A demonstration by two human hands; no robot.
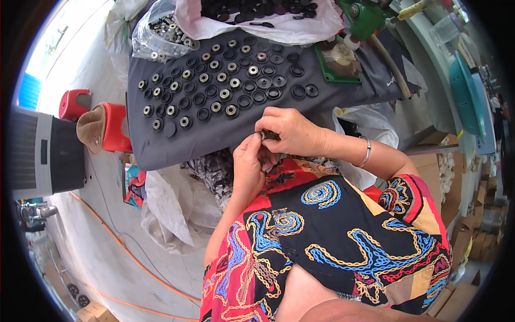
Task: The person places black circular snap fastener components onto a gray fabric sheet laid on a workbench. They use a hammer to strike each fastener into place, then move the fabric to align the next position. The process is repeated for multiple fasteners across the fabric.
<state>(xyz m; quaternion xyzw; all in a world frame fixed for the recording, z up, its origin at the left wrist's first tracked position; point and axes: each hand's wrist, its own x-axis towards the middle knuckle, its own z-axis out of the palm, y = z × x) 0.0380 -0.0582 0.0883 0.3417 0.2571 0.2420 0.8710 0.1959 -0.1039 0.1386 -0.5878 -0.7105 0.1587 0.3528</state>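
Observation:
Just beyond the table's near edge, my two hands meet over my lap. The fingers of my left hand [248,161] are closed in a pinch on a small round part [262,136] with a shiny rim. My right hand [292,130] grips small dark parts [272,134] against it; the fingers hide most of their shape. On the dark cloth in front lie several loose black rings [203,114] and several black rings with metal bearings [231,111] seated in them, set out in rough rows. A flat black disc [170,129] lies near the left front.
A clear bag of metal bearings [170,33] and a white sack of black parts [257,31] sit at the table's back. A green hand press [339,59] stands at the back right. Red stools [114,129] are at the left; an orange hose [115,236] crosses the floor.

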